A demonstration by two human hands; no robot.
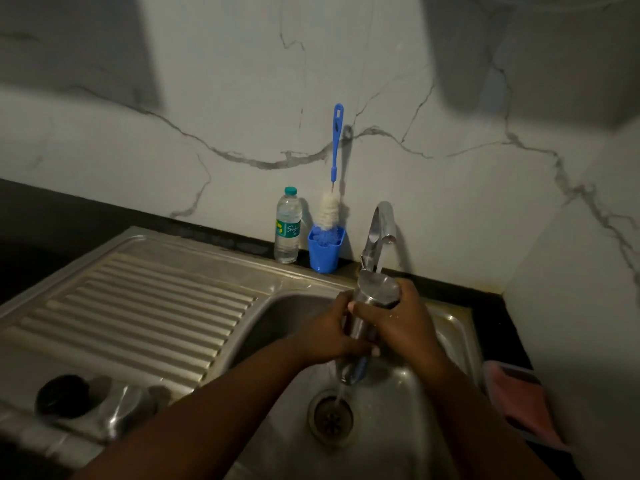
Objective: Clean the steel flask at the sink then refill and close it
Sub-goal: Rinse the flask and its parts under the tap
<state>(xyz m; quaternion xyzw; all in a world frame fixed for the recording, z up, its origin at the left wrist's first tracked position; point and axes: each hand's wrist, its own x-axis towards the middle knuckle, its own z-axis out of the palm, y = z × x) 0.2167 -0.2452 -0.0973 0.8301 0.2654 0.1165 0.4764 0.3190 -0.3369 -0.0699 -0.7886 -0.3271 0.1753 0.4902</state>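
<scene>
On the draining board at the left, a black cap [62, 396] and a steel lid [128, 412] are lying side by side. Behind, a plastic water bottle [287, 226] is standing just beside a blue cup [325, 252] holding a bottle brush [334, 174]. Over the sink [398, 427], the left hand [329, 336] is gripping the steel flask [369, 317] around its body while the right hand [398, 322] is curling around its upper part. The flask is sitting tilted under the tap [379, 230], water running off its lower end toward the drain [332, 415].

I see a steel sink unit [145, 292] — on its ribbed drainboard lie a black cap [62, 396] and a steel cup [126, 410]; behind, a water bottle [287, 226] and blue holder [325, 252].
</scene>
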